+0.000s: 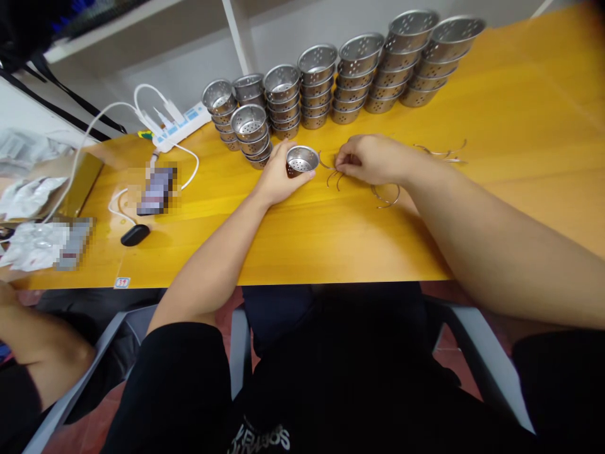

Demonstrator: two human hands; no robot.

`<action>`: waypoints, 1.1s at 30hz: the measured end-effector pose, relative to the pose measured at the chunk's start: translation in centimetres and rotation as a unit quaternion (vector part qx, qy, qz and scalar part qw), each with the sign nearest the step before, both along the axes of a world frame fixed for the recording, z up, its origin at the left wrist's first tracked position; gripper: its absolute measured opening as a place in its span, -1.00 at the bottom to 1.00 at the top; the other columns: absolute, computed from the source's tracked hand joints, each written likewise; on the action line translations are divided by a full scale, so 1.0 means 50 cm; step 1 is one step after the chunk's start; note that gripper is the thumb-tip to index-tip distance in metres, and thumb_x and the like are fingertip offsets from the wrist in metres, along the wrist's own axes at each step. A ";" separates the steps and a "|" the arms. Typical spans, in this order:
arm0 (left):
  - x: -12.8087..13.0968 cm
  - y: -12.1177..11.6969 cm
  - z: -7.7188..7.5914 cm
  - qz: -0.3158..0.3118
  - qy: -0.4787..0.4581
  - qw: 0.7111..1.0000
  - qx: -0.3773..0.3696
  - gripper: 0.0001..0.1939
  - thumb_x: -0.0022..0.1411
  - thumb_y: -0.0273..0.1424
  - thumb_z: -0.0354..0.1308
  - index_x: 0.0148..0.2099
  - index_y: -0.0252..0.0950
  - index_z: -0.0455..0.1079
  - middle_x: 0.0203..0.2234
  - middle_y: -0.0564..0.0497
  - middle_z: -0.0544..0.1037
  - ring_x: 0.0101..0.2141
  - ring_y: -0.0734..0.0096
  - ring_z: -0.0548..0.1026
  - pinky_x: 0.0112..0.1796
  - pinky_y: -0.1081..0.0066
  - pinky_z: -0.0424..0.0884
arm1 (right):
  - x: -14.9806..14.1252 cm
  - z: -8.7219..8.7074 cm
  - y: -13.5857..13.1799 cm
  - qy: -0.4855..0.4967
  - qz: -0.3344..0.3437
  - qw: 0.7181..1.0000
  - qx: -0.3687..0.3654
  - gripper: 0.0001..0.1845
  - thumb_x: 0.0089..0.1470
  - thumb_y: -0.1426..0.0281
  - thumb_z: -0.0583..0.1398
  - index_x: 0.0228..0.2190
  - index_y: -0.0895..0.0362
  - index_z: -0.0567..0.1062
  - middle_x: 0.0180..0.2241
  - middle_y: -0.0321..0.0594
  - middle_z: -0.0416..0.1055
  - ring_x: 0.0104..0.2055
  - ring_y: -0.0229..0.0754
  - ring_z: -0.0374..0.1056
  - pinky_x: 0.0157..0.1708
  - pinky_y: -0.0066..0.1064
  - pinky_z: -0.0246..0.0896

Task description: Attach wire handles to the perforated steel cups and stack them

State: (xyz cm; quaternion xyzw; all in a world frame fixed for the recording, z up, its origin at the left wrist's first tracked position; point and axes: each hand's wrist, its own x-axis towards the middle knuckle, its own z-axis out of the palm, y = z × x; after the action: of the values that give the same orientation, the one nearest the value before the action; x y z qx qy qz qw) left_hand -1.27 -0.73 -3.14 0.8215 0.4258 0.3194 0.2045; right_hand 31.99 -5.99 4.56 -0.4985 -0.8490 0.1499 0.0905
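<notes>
My left hand (280, 180) is wrapped round a small perforated metal cup (300, 161), holding it tilted on the yellow table (331, 239). Just right of the cup, my right hand (371, 159) is closed in a pinch on a thin curved wire handle (334, 176). More wire handles lie loose on the table, one (387, 197) under my right wrist and some (442, 152) further right. Behind my hands stand several stacks of the same metal cups (340, 82) in a row.
A white power strip (182, 123) with cables, a phone (155, 188) and a black oval object (135, 234) lie at the left of the table. Crumpled plastic bags (28, 195) sit at the far left. Another person's arm (42, 353) shows at the lower left.
</notes>
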 end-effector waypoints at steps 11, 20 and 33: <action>-0.008 0.015 0.000 0.024 -0.012 1.000 -0.015 0.05 0.28 0.08 0.83 0.60 -0.10 0.48 0.71 -0.35 0.50 0.82 -0.44 0.34 0.88 -0.30 0.16 | -0.009 0.004 -0.008 0.019 -0.007 1.000 -0.011 -0.73 0.55 0.10 0.29 -0.05 -0.07 0.76 0.06 0.09 0.84 0.06 0.38 0.75 0.12 0.18 0.65; 0.001 -0.022 0.049 0.146 -0.015 0.988 -0.041 -0.12 0.32 -0.10 0.85 0.48 -0.12 0.51 0.64 -0.33 0.54 0.76 -0.42 0.44 0.89 -0.45 -0.04 | -0.017 0.019 -0.020 0.030 -0.007 0.999 -0.016 -0.84 0.58 0.19 0.33 -0.11 -0.03 0.62 0.02 0.10 0.83 -0.06 0.17 0.62 0.02 0.01 0.49; -0.013 -0.042 0.112 0.287 -0.009 0.954 -0.086 -0.22 0.27 -0.13 0.84 0.38 -0.11 0.57 0.62 -0.33 0.57 0.76 -0.51 0.42 0.90 -0.58 -0.28 | 0.022 0.046 -0.022 0.002 0.043 0.997 -0.057 -0.81 0.46 0.33 0.45 0.07 0.00 0.77 0.14 0.04 0.76 -0.03 0.19 0.66 0.09 0.01 0.58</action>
State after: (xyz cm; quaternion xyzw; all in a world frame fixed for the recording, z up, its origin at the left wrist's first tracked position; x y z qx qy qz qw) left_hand -1.92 -2.82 2.45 0.6411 0.6678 0.3338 0.1779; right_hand 33.11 -7.12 6.88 -0.4660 -0.8595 0.2024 0.0570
